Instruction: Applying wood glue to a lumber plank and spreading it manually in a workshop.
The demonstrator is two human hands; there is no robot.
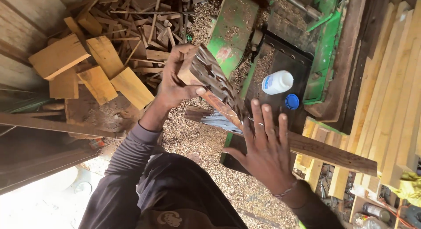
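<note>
Left hand (173, 86) grips carved wooden block (210, 78) at its upper end, fingers wrapped round it, block tilted above the sawdust floor (197, 137). Right hand (265, 152) flat, fingers spread wide, pressed against block's lower end. White bottle (277, 82) and blue cap (292, 101) lie nearby on the machine.

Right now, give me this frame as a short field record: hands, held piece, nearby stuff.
left hand: grips the upper end of the carved wood block, thumb on its face
right hand: open, fingers spread, flat against the block's lower end
block: tilted, dark carved face showing
white bottle: lying on its side on the dark machine plate, cap off
blue cap: beside the bottle
floor: sawdust and shavings
offcuts: heaped at upper left
planks: stacked at right
</note>
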